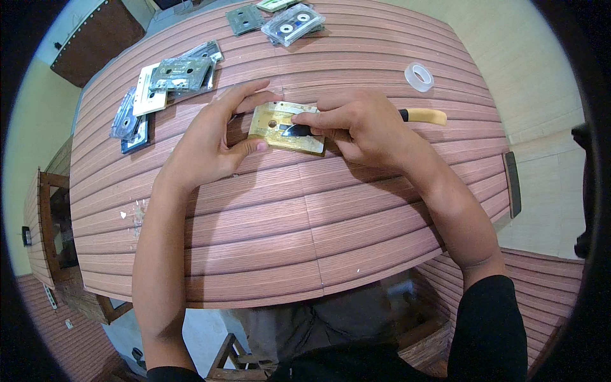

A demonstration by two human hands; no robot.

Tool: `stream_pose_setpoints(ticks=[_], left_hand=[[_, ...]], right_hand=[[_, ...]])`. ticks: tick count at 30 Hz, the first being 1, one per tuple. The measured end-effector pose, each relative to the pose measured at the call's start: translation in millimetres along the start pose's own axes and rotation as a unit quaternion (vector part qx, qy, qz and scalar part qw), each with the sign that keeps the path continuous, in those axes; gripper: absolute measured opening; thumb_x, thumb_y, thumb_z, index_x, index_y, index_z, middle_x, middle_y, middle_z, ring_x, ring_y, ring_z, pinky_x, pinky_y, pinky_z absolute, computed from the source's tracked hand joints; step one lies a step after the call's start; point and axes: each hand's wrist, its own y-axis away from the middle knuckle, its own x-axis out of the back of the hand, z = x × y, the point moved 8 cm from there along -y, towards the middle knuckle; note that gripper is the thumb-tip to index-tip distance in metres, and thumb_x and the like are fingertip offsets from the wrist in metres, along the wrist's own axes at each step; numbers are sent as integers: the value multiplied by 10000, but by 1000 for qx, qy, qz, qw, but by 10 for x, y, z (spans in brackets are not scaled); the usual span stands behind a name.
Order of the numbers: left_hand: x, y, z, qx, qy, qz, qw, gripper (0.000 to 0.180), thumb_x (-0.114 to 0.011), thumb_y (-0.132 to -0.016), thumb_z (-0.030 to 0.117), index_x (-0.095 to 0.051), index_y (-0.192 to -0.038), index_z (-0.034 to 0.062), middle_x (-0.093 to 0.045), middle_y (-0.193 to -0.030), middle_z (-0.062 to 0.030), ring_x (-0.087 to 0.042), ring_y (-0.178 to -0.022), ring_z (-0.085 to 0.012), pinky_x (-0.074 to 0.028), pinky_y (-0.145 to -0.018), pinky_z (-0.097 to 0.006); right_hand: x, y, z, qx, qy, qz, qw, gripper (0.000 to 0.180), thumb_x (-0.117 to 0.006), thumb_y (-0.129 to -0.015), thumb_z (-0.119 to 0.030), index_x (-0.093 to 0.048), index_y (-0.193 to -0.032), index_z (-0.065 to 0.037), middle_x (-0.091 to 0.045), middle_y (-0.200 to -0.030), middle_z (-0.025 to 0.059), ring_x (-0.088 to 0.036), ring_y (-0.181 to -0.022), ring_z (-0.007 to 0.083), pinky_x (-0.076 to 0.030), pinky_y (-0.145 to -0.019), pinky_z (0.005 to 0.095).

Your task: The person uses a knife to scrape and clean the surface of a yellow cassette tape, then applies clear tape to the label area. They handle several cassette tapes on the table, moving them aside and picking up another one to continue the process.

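A yellowish cassette tape (pixel 268 132) lies near the middle of the table, at a slight tilt. My left hand (pixel 213 137) grips its left end, with the thumb at the near edge and the fingers at the far edge. Over the cassette's right half, my right hand (pixel 356 124) is closed, index finger and thumb drawn together on its face. A dark, shiny patch (pixel 294 130) shows beside those fingertips; whether it is held or part of the cassette is unclear. Past the right hand sticks out a yellow handle (pixel 428 116) with a black collar, its other end hidden.
Several cassettes (pixel 181 75) are piled at the left, some clear, one white. More cassettes (pixel 293 25) lie at the far edge. A roll of clear tape (pixel 419 77) rests at the right. Small broken bits (pixel 137 216) are scattered beside my left forearm on the wood-patterned table (pixel 254 254).
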Motion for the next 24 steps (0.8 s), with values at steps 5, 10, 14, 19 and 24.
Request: stream_pose_setpoints(ticks=[5, 10, 14, 19, 24], left_hand=[[6, -2, 44, -7, -10, 7, 1000, 914, -920, -860, 6, -529, -1686, 29, -747, -1567, -186, -670, -1477, -404, -501, -1279, -483], [-14, -15, 47, 9, -24, -23, 999, 928, -878, -896, -13, -472, -1730, 14, -697, -1626, -196, -631, -1536, -309, -485, -1345, -459], [-22, -14, 46, 17, -14, -18, 1000, 941, -861, -885, -64, -468, -1736, 22, -701, -1624, -185, -626, -1546, -310, -491, -1344, -455], [12, -44, 34, 73, 42, -50, 995, 1045, -914, -861, -36, -423, -1779, 56, -671, -1670, -161, -618, -1557, -299, -504, -1340, -449], [49, -55, 76, 77, -93, -78, 990, 1059, -938, -833, 5, -471, -1778, 102, -654, -1697, -152, -596, -1585, -327, -480, -1330, -495]], right_hand=[[-70, -17, -13, -8, 1, 11, 1000, 291, -770, -987, -152, -890, -1251, -187, -771, -903, 89, -751, -827, 378, -558, -714, 533], [-125, 13, -24, -32, -2, 25, 999, 292, -754, -1009, -205, -880, -1272, -210, -789, -934, 79, -771, -863, 383, -586, -739, 546], [-188, -13, -115, -68, -11, 29, 997, 295, -757, -1009, -233, -878, -1278, -227, -794, -945, 80, -787, -893, 374, -606, -760, 541], [-104, -29, -124, -102, 11, 25, 994, 291, -748, -1025, -269, -878, -1285, -258, -797, -948, 80, -793, -928, 373, -611, -775, 531], [127, -8, 101, -97, 28, 43, 994, 319, -801, -1015, -163, -876, -1324, -187, -764, -928, 126, -737, -828, 361, -553, -716, 457]])
